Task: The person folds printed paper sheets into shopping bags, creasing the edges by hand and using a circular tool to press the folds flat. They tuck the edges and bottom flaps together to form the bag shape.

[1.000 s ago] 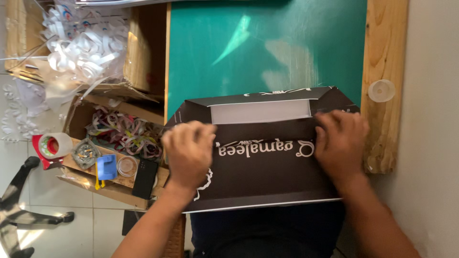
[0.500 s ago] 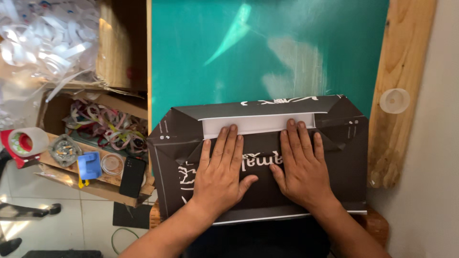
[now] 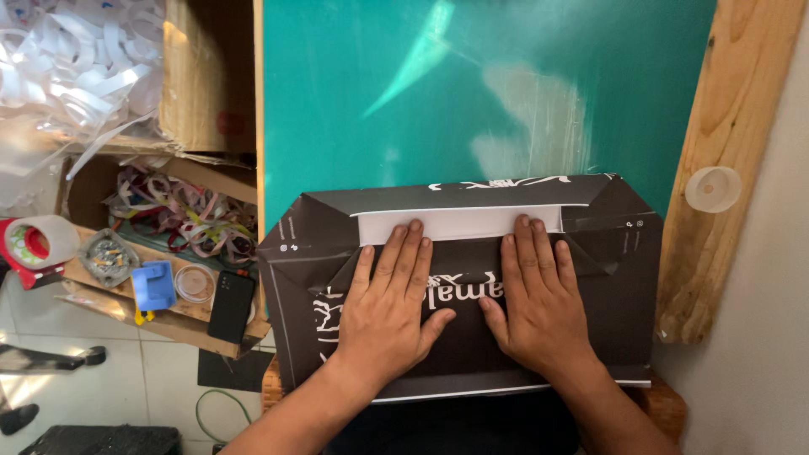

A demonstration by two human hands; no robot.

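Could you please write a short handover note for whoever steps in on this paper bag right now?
Left hand: flat, fingers spread, pressing the folded flap of the black paper bag.
Right hand: the same, beside it.
The bag lies flat on the green cutting mat, a white strip showing above the fingertips.
Done: side corners folded in, lower flap folded up.
Left: upper flap not yet folded over.

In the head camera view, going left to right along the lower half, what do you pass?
Tape roll → blue plastic piece → black phone → left hand → right hand → clear round lid on the wooden plank.
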